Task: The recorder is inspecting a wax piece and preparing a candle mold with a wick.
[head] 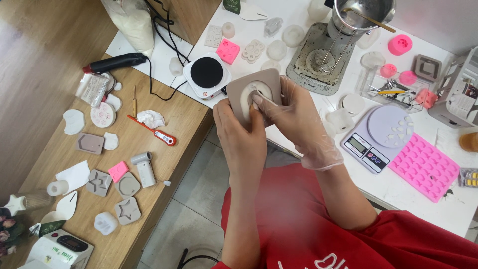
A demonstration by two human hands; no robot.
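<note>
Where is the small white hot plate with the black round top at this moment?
In the head view, the hot plate stands on the white table, upper middle, just left of the grey mould held by both hands, near the pink mould.

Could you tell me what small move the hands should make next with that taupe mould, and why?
Probably keep flexing the taupe square mould back while easing the white piece out. The left hand grips the mould's lower edge, and the gloved right hand presses its fingers on the white piece, which sits inside the round cavity, seemingly not yet free.
</note>
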